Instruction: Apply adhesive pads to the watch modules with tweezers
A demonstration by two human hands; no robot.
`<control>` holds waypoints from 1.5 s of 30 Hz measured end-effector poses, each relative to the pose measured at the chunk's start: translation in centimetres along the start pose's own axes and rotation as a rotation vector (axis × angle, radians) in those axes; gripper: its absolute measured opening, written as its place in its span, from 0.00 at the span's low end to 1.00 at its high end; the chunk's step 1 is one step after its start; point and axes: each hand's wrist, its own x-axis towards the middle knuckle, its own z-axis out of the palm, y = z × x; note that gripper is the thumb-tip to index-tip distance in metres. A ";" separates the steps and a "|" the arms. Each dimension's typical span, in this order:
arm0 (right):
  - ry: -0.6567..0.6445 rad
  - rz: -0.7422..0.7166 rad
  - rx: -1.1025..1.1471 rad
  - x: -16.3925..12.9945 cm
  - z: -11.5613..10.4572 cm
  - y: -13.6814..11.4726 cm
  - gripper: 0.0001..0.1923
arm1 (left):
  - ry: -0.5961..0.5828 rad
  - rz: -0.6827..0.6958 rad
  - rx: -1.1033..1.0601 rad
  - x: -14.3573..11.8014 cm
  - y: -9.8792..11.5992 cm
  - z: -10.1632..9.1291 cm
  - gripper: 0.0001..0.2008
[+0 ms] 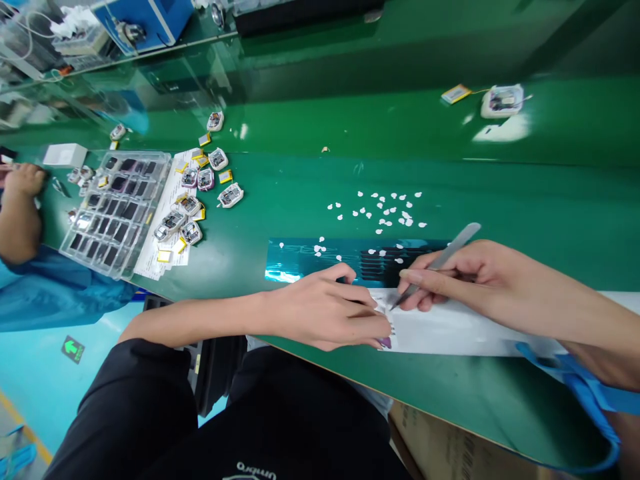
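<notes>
My right hand (450, 277) is closed around grey metal tweezers (453, 248), whose tips point down at the left end of a long white sheet (450, 330). My left hand (330, 312) lies palm down over that same end, its fingers bent and apart and their tips on the sheet. A small purple piece (385, 342) shows under its lower fingertips; most of it is hidden. Just beyond the hands is a shiny blue-green film (310, 260) with dark stripes. Small white round tabbed pieces (393, 210) are scattered on and beyond the film.
To the left, open white device housings (190, 203) with small batteries lie on paper beside a clear compartment tray (115, 207) of dark rectangular parts. Another person's hand (25, 180) rests farther left. One housing (503, 101) with a battery sits at the back right.
</notes>
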 end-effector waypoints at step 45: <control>0.735 -0.124 0.169 -1.8 5.1 -4.7 0.20 | 0.099 -0.829 -1.218 1.2 1.6 -2.0 0.24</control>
